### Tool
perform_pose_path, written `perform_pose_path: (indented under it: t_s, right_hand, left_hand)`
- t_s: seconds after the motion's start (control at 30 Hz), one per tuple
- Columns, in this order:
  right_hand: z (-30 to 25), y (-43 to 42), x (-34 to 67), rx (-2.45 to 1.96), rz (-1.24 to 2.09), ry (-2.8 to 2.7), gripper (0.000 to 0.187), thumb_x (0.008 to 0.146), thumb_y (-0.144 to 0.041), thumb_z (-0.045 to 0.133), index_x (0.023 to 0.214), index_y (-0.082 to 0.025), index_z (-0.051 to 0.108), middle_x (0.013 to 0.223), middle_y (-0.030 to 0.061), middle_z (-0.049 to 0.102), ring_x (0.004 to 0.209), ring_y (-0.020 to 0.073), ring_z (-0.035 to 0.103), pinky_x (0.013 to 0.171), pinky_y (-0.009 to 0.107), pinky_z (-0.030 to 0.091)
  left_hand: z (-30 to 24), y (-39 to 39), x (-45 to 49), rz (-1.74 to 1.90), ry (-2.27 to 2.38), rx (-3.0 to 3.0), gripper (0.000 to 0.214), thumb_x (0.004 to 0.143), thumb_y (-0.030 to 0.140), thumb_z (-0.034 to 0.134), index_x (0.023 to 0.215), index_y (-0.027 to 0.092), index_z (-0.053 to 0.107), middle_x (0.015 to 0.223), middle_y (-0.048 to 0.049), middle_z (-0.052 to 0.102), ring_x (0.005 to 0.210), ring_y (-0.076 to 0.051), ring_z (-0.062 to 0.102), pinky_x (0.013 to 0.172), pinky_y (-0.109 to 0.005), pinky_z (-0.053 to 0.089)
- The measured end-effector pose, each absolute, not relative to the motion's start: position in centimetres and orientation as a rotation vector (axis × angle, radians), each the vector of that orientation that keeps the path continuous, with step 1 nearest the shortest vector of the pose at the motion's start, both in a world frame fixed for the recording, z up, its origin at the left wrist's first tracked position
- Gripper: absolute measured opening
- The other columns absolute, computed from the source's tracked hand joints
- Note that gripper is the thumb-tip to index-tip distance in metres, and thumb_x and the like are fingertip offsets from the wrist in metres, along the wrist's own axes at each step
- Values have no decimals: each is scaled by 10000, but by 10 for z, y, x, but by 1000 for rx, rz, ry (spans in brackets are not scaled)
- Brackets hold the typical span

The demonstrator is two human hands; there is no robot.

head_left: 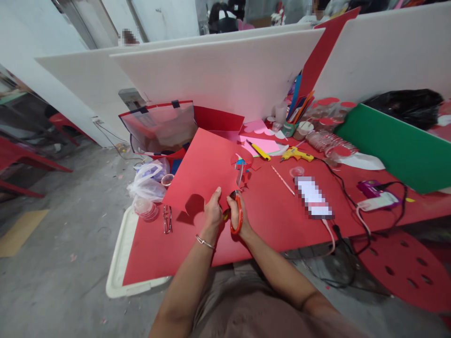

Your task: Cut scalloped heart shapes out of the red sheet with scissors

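Wears brown clothing (246, 305) at the near edge, facing a white-rimmed table (114, 272) under a smooth red covering (155, 263). Shows a slim silvery bangle (205, 241) on the left wrist. Holds a large red paper sheet (200, 169) over the table's near middle, tilted and partly raised, probably to give the blades room beneath. Supports it close to the working edge, perhaps to limit flexing, with the orange-handled metal scissors (241, 216) just to the right, pointing far, blades at the sheet's right margin. Cannot tell the gap between the blades.

Grips the sheet's near edge with the left hand (212, 210), with thumb extended on top and the other fingers folded under, mostly hidden. Curls the right hand (244, 213) closed around the scissors' handle, leaving little space between fingers and palm.

Has thin-framed eyeglasses (167, 219) on the left, near stacked clear plastic cups (146, 210) and a thin white plastic bag (150, 178). Has a bright-screened phone (313, 197) on the right, seemingly placed face up for viewing. Farther off, includes a yellow hot-glue gun (296, 154), laid on its side, and a yellow utility cutter (260, 150) resting on pink paper (269, 144), possibly for easy reach. Ends, far back, at tall white boards (218, 70).
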State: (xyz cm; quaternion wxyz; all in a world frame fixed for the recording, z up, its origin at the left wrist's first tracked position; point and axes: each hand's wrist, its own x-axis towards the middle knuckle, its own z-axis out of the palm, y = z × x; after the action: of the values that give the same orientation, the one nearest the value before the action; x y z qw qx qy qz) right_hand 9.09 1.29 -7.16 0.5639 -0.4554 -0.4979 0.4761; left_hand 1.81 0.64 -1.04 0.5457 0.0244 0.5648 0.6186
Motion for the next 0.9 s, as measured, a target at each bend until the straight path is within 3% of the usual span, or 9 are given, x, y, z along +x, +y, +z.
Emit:
perform_pose_path:
  t_s: [0.33, 0.53, 0.77, 0.9]
  right_hand:
    - [-75, 14, 91, -1108, 1112, -1132, 161, 972, -406, 562, 953, -248, 582, 925, 24, 679, 867, 242, 618, 857, 391, 494]
    - [-72, 14, 91, -1121, 1082, -1136, 177, 979, -420, 555, 947, -249, 585, 930, 35, 682, 879, 255, 618, 852, 400, 489]
    - [-70, 13, 92, -1117, 1068, -1135, 244, 1008, -483, 537, 951, -253, 596, 950, 35, 696, 911, 251, 629, 882, 390, 495]
    - [-71, 13, 92, -1133, 1068, -1142, 255, 1011, -486, 538, 972, -244, 608, 980, 47, 712, 933, 256, 648, 904, 398, 503]
  left_hand:
    - [-21, 8, 24, 1468, 1290, 65, 143, 868, 307, 797, 909, 178, 748, 808, -24, 724, 729, -146, 684, 734, -252, 588]
    - [-18, 7, 25, 1451, 1304, 58, 204, 837, 348, 829, 933, 179, 766, 829, -36, 733, 776, -177, 708, 743, -277, 591]
    - [-21, 8, 27, 1428, 1311, 23, 217, 855, 349, 823, 947, 163, 758, 795, -28, 706, 695, -159, 674, 654, -255, 568]
    - [-19, 7, 26, 1444, 1301, 42, 190, 873, 334, 802, 963, 173, 759, 846, -39, 722, 731, -161, 684, 698, -262, 585]
